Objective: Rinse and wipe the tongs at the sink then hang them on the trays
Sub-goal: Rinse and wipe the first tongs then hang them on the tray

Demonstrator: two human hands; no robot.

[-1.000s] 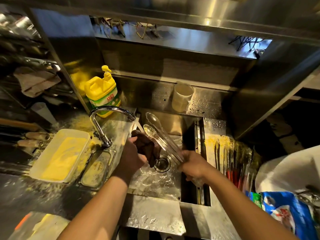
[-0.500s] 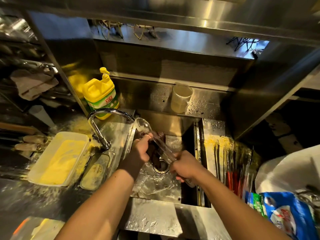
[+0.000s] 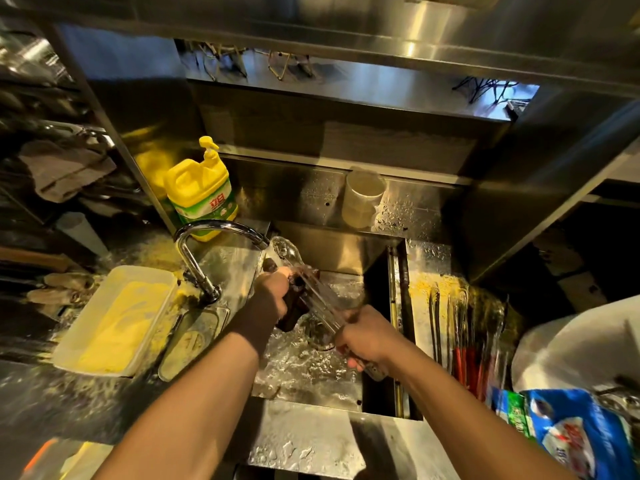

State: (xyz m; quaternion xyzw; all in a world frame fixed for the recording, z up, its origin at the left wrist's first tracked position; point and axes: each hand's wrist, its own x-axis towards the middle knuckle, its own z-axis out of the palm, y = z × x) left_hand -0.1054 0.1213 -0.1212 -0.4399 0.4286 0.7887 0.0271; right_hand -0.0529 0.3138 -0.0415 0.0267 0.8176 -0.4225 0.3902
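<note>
Head view, right hand [image 3: 363, 336] gripping tongs [image 3: 311, 292] handle, left hand [image 3: 273, 296] clasping cloth [image 3: 294, 308] around them

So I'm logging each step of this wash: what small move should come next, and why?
Probably slide the dark cloth in the left hand down the tongs toward the right hand. The tips sit under the tap, and the cloth covers only the upper part.
</note>
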